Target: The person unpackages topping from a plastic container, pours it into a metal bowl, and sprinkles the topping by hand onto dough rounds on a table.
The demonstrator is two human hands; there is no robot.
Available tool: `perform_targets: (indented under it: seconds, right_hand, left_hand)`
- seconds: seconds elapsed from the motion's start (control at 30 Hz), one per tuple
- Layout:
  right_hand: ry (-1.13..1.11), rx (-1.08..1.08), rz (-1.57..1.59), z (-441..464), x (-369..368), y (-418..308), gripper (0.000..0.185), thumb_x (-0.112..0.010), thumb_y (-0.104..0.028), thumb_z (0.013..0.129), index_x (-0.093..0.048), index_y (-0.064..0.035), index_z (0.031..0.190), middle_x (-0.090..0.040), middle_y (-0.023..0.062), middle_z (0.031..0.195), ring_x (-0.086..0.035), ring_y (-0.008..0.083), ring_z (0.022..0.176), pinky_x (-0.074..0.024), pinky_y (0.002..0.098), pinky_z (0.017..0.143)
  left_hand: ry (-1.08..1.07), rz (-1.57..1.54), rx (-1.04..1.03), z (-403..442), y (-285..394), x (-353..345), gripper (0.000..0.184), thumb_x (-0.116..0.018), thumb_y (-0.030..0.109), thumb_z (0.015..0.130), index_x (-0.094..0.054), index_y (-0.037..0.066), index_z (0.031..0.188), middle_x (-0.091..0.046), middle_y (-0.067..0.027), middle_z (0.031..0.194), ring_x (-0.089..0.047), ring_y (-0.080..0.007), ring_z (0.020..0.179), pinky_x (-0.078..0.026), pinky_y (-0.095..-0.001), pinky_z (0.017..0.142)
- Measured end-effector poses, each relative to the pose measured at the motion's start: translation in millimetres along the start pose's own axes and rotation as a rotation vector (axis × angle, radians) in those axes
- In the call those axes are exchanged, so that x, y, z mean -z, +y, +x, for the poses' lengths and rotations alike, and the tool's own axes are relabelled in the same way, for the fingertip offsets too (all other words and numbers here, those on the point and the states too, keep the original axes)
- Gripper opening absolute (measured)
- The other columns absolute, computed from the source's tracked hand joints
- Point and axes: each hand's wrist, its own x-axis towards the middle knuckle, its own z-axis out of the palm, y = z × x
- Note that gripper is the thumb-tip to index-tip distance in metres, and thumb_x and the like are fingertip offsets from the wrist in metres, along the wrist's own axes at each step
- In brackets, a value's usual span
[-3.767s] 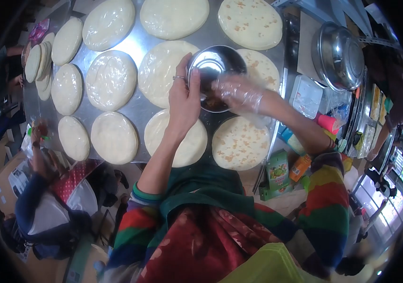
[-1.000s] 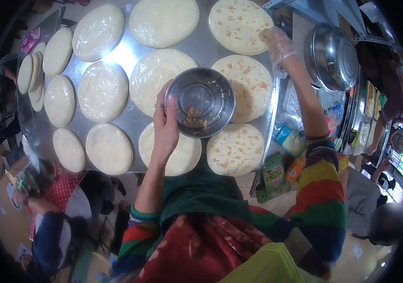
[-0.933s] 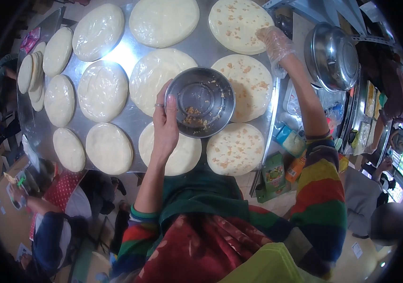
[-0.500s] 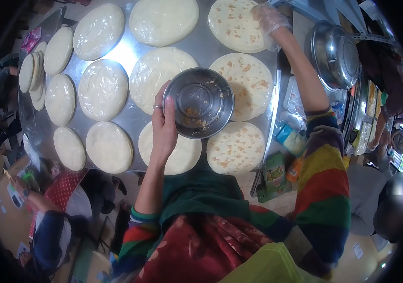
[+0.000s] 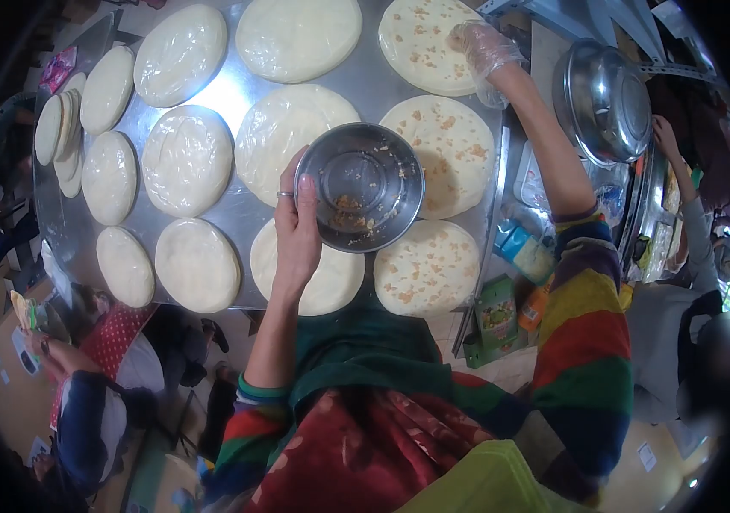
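Observation:
My left hand grips the rim of a round metal bowl, thumb over the near-left edge. A few tan crumbs lie scattered on the bowl's bottom. At the far right of the table, my right hand, in a clear plastic glove, is over the right edge of a flat dough round dotted with crumbs. Its fingers look curled together, and what they hold is hidden. Nearer me are a second crumb-dotted dough round and a third dough round, also crumb-topped. A plain dough round is partly behind my left hand.
Several plastic-covered dough rounds fill the left of the metal table. A large metal basin stands at right, near a green box. Other people work at both sides; one person's hand is beside the basin.
My right hand has moved slightly left and toward me over the far dough round. My left hand and the bowl stay in place. The person at right has reached toward the basin.

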Motion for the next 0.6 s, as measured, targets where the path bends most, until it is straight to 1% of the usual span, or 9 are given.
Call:
perform_targets:
  seconds: [0.1,0.2,0.3,0.4,0.5,0.6]
  right_hand:
    - [0.008,-0.023,-0.19,3,1,3,0.025,-0.052,-0.024,0.086,-0.062,-0.0035,0.096,-0.063,0.0172,0.09,-0.061,0.029,0.081,-0.047,0.0352,0.07]
    - [0.017,-0.201,0.193,16,-5,32,0.026,-0.051,-0.024,0.087,-0.062,-0.0043,0.098,-0.063,0.0134,0.091,-0.061,0.0245,0.08,-0.0473,0.0342,0.071]
    - [0.194,0.175,-0.529,28,-12,50,0.013,-0.048,-0.011,0.079,-0.059,-0.0081,0.084,-0.06,0.0112,0.087,-0.059,0.0282,0.083,-0.0477,0.038,0.073]
    - [0.133,0.168,-0.621,32,-4,43,0.012,-0.048,-0.009,0.078,-0.059,-0.0084,0.082,-0.059,0.0113,0.081,-0.058,0.0281,0.08,-0.048,0.0362,0.071]
    - [0.33,0.161,-0.358,34,-13,53,0.013,-0.047,-0.008,0.079,-0.061,-0.0064,0.081,-0.061,0.012,0.081,-0.059,0.0273,0.082,-0.0483,0.0363,0.07]
    - [-0.128,-0.212,-0.537,37,27,-8,0.015,-0.05,-0.013,0.081,-0.061,-0.0041,0.088,-0.063,0.0139,0.085,-0.06,0.0251,0.084,-0.0487,0.0363,0.07]
  left_hand:
    - [-0.003,0.019,0.009,0,0,0,0.044,-0.036,0.03,0.097,-0.037,0.002,0.131,-0.048,-0.0161,0.123,-0.043,-0.0217,0.115,-0.03,-0.0323,0.099]
    - [-0.007,-0.001,0.002,0,-1,0,0.044,-0.036,0.03,0.097,-0.037,0.002,0.131,-0.048,-0.0162,0.123,-0.043,-0.0218,0.115,-0.03,-0.0324,0.099]
    - [-0.021,0.005,-0.007,1,-3,0,0.045,-0.036,0.03,0.096,-0.037,0.002,0.131,-0.047,-0.0162,0.123,-0.043,-0.0217,0.115,-0.03,-0.0324,0.099]
    - [-0.012,0.019,0.003,0,1,-1,0.045,-0.036,0.03,0.096,-0.037,0.002,0.131,-0.047,-0.0161,0.123,-0.043,-0.0216,0.115,-0.03,-0.0323,0.099]
    - [-0.015,0.018,-0.021,2,1,-1,0.045,-0.036,0.031,0.096,-0.037,0.002,0.131,-0.048,-0.0158,0.123,-0.043,-0.0212,0.115,-0.031,-0.0321,0.099]
    - [-0.002,0.025,-0.018,6,2,-1,0.045,-0.036,0.03,0.097,-0.036,0.002,0.131,-0.048,-0.0156,0.121,-0.044,-0.0206,0.113,-0.031,-0.0317,0.098]
